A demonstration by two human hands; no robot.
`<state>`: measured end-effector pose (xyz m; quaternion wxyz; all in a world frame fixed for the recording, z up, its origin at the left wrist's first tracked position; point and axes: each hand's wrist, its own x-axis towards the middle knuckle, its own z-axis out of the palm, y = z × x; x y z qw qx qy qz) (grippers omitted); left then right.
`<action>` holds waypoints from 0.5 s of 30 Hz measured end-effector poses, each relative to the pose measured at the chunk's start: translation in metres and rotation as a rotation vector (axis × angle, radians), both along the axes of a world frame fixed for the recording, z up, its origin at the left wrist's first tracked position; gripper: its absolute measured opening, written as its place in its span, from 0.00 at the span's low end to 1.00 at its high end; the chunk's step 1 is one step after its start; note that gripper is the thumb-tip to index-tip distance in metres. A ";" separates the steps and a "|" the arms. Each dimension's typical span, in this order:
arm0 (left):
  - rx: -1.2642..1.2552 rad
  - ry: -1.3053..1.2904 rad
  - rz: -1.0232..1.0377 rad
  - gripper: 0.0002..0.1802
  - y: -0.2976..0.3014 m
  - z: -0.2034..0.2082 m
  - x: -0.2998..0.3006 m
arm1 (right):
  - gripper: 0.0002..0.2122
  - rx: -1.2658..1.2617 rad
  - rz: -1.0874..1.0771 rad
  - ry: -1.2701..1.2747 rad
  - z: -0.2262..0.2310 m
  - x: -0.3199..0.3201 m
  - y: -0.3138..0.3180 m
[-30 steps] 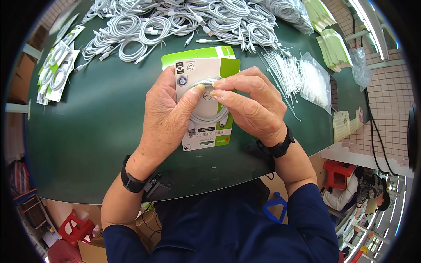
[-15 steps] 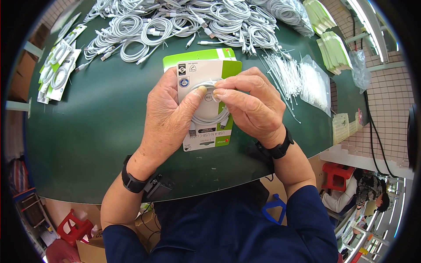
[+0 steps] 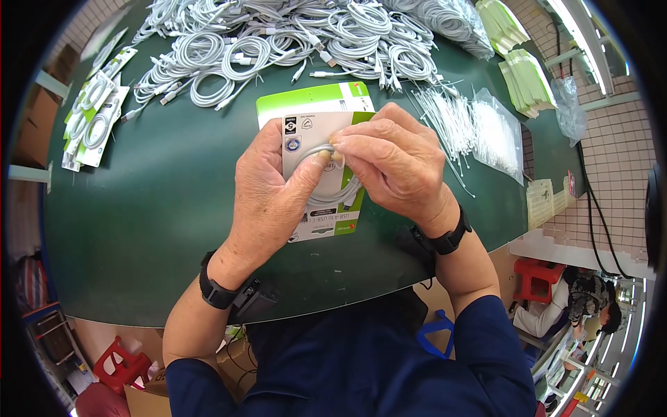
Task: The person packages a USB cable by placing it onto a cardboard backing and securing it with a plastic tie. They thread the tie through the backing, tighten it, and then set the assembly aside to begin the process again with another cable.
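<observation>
My left hand (image 3: 267, 191) grips a white and green packaging card (image 3: 316, 128) from its left side, thumb pressed on the front. A coiled white USB cable (image 3: 325, 199) lies against the card under that thumb. With thumb and forefinger, my right hand (image 3: 403, 163) pinches a thin white cable tie (image 3: 340, 163) at the top of the coil. The fingertips hide most of the tie. Just beyond the held card, another green and white card (image 3: 306, 101) rests on the table.
A heap of coiled white cables (image 3: 257, 52) spreads along the far side. Loose white cable ties (image 3: 448, 121) and a bag of ties (image 3: 498, 135) sit at right, below stacked green cards (image 3: 526, 83). Carded cables (image 3: 94, 128) lie at far left on the green table (image 3: 153, 229).
Both hands and the card have shifted slightly toward me. My right fingers have turned and moved a little left over the top of the coil, still pinching the tie.
</observation>
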<state>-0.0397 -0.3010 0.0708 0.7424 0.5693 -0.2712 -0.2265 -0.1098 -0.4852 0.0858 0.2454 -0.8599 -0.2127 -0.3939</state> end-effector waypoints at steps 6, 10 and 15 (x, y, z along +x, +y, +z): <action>0.004 -0.008 -0.004 0.19 0.001 0.004 -0.001 | 0.15 0.013 0.022 0.032 0.006 0.001 -0.002; 0.002 -0.008 -0.021 0.19 0.001 0.006 -0.002 | 0.16 0.059 0.028 0.102 0.009 -0.001 -0.004; 0.014 0.028 -0.028 0.20 0.003 0.004 0.001 | 0.13 0.268 -0.026 0.210 0.017 -0.008 -0.001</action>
